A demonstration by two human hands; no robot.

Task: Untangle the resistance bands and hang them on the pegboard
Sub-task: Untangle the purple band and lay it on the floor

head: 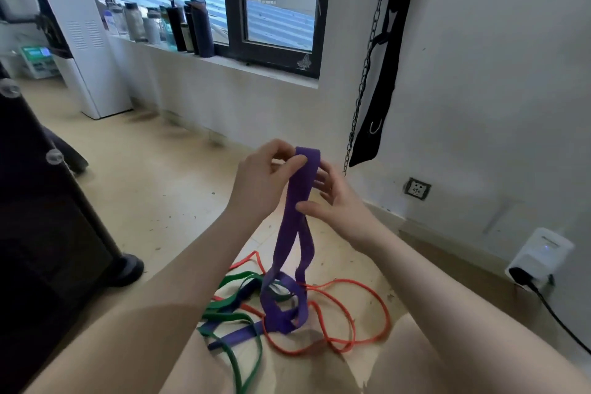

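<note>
A wide purple resistance band (299, 189) rises from a tangle on the floor. My left hand (265, 176) pinches its top loop between thumb and fingers. My right hand (335, 201) holds the same band lower down, thumb pressed on its front and fingers behind it. The band's lower end (281, 307) stays knotted with a green band (233, 313) and a thin orange band (351, 313) lying on the floor between my legs. No pegboard is in view.
A black strap (380, 73) and a chain (361, 83) hang on the white wall at right. A wall socket (417, 189) and a white plugged-in device (540, 259) sit low on that wall. Bottles (172, 25) line the windowsill. Dark equipment (48, 217) stands at left.
</note>
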